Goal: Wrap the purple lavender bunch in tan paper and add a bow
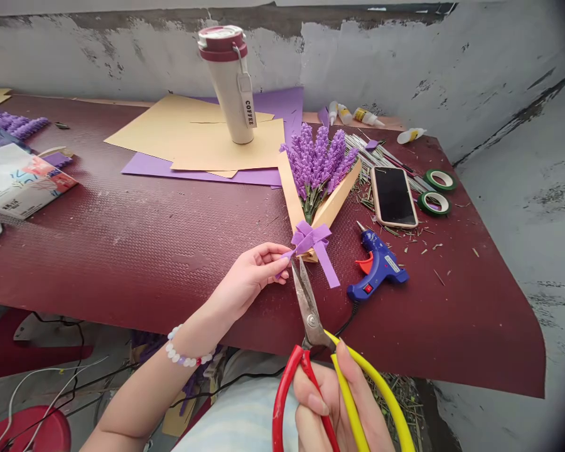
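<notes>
A bouquet of purple lavender-like flowers point(317, 154) lies on the table in tan paper wrapping point(338, 199). At its base sits a purple ribbon bow point(311, 238), one tail hanging toward the table's front. My left hand point(258, 273) pinches the other ribbon tail between thumb and fingers. In my right hand point(336, 402) are scissors point(313, 317) with one red and one yellow handle. Their blades are slightly apart, tips at the bow's lower left beside the pinched tail. Whether the blades touch the ribbon I cannot tell.
Right of the bouquet lie a blue glue gun point(379, 267), a phone point(394, 196) and green tape rolls point(434, 202). Behind stand a coffee tumbler point(228, 88) on tan paper sheets point(193, 135) and small glue bottles point(367, 117). A tissue pack point(21, 182) is at left.
</notes>
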Tool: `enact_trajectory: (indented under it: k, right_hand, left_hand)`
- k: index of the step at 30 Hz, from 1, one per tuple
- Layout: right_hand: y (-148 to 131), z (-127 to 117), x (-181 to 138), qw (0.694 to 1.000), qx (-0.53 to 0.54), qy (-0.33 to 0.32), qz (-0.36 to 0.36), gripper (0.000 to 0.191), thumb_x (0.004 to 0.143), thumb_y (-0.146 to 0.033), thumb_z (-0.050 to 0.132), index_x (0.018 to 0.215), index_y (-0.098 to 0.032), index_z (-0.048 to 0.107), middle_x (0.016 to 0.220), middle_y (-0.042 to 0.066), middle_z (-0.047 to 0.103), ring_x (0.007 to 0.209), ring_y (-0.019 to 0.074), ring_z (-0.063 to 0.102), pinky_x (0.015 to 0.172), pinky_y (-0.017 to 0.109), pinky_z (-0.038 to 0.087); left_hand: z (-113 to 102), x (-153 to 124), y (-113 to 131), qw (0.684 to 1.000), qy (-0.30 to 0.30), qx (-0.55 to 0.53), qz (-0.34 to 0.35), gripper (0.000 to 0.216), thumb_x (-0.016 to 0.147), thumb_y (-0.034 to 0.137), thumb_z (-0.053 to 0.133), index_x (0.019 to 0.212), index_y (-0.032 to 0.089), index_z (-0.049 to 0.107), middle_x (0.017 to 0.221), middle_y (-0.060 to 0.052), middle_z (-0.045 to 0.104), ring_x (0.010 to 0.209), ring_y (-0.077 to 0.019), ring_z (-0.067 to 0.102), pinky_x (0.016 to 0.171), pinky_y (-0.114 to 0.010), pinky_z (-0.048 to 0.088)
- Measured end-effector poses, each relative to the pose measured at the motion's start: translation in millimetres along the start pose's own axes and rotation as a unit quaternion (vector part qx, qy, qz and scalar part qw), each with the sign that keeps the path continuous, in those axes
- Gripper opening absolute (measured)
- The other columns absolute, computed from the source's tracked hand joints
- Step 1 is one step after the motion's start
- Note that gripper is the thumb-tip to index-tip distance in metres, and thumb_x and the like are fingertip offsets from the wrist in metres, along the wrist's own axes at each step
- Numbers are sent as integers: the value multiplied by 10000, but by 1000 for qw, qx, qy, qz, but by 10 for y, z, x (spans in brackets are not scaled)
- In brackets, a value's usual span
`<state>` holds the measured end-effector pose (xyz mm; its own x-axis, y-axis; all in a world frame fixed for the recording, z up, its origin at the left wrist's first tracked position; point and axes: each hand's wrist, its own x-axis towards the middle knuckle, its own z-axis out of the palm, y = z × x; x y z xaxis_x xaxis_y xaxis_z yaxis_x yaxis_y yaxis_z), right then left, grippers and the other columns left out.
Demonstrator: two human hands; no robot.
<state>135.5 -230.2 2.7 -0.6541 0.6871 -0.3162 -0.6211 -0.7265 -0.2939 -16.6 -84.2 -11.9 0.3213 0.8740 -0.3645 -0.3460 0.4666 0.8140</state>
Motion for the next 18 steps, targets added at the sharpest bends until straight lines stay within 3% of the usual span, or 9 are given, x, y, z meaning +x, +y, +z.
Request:
enact_trajectory:
  k: [6, 12, 18]
  right_hand:
    - [-15, 26, 16, 1000, 10, -7, -3, 585, 876, -799, 358, 690, -248, 415, 411, -84, 347, 335, 79, 194, 383, 152, 247]
    - [-39, 133, 57, 999, 15, -20, -24, 600, 847, -806, 395, 625, -250, 364, 329, -92, 265, 266, 75, 154, 295, 151, 164]
    - [-48, 162, 153, 998, 16, -50, -23, 599, 843, -811, 364, 654, -247, 301, 346, -98, 289, 268, 71, 191, 323, 139, 228]
  left_hand:
    - [3, 14, 11, 1000, 9, -14, -5, 305, 697, 254, 873, 918, 124, 708, 747, -10, 676, 642, -93, 607, 637, -227, 480]
    - [5, 10, 14, 1000, 10, -11, -9, 332, 687, 267, 878, 932, 118, 712, 771, -26, 688, 661, -107, 615, 653, -245, 483]
    - [-5, 12, -11, 1000, -5, -8, -2, 325, 709, 267, 867, 960, 121, 721, 779, -34, 701, 691, -115, 628, 677, -243, 485]
